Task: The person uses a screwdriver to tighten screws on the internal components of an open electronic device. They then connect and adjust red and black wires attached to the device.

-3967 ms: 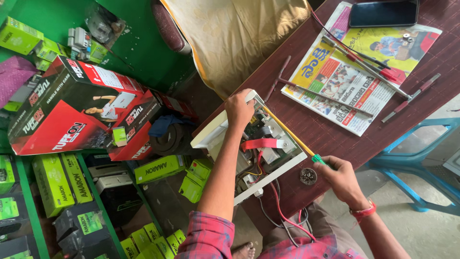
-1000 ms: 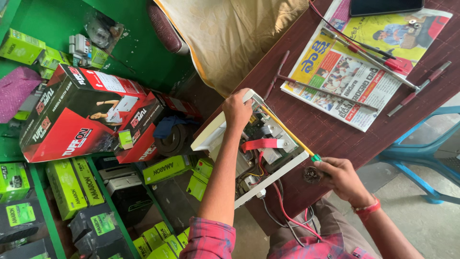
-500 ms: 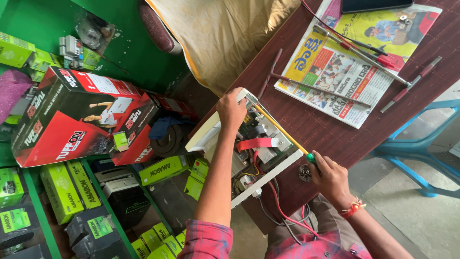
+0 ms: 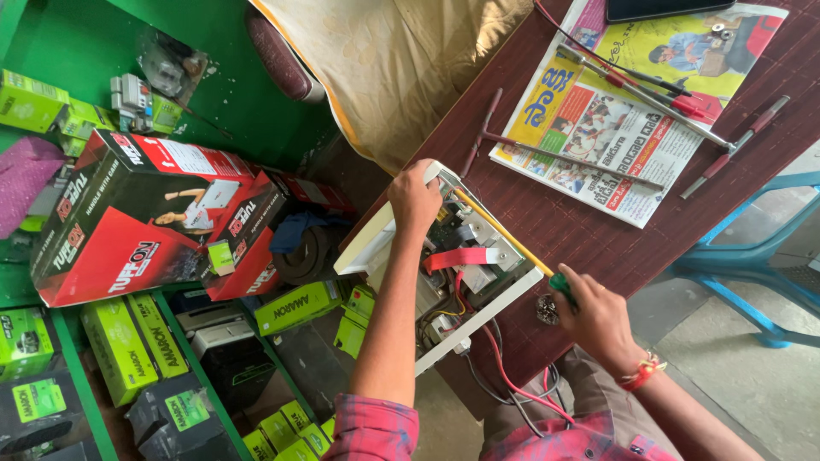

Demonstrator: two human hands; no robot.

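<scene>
Head view, opened white inverter [image 4: 453, 265], red wires

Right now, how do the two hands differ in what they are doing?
The left hand grips the top edge of the open white device, while the right hand holds a screwdriver by its green handle. The left wrist is bare; the right wears a red band. The left hangs past the table edge; the right is over it. Both work on the same device.

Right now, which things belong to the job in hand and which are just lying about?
In use: left hand on open white electrical casing; right hand holding long yellow-shafted screwdriver.

Lying about: folded newspaper, red-handled tools, red cardboard box, small green boxes.
</scene>
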